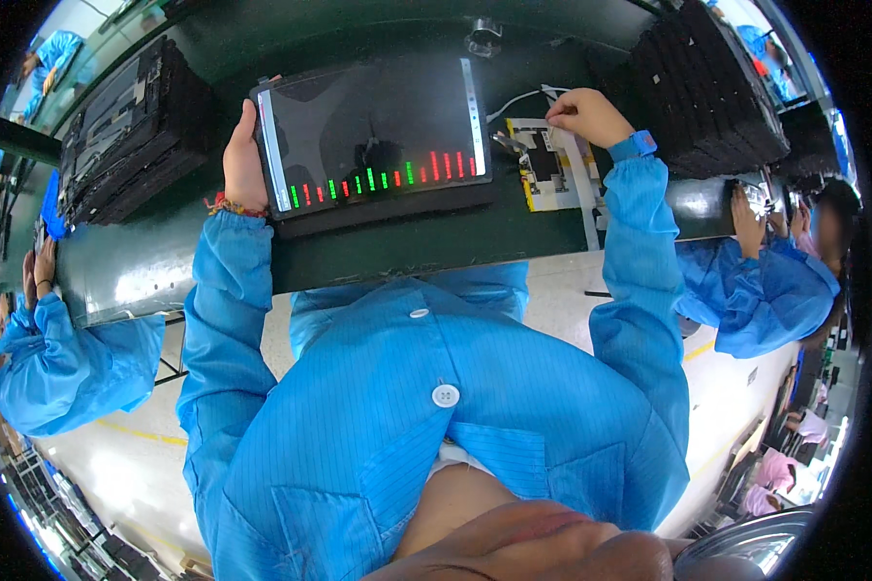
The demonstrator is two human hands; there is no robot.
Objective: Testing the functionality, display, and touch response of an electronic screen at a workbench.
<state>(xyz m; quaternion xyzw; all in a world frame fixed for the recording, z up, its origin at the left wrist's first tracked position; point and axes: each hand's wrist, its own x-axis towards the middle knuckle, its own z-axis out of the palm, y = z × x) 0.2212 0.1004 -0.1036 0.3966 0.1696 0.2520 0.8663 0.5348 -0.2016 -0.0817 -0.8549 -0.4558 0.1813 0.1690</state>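
My left hand (246, 165) grips the left edge of a flat display panel (378, 116), thumb along its side and fingers behind it. The panel's dark screen is lit, with a row of red and green bars near its lower edge. My right hand (593, 116) is closed in a pinch over the top of a small white and yellow test board (554, 201), to the right of the panel. What lies between its fingertips is too small to make out. A pale flat strip (583, 184) runs down the board's right side, and a thin white cable (518, 98) loops toward the panel.
Tall stacks of black foam trays stand at left (131, 145) and right (707, 102) on the dark green bench (388, 254). A clear ring-shaped object (483, 37) lies beyond the panel. Co-workers in blue sit at left (68, 358) and right (765, 300), hands on the bench.
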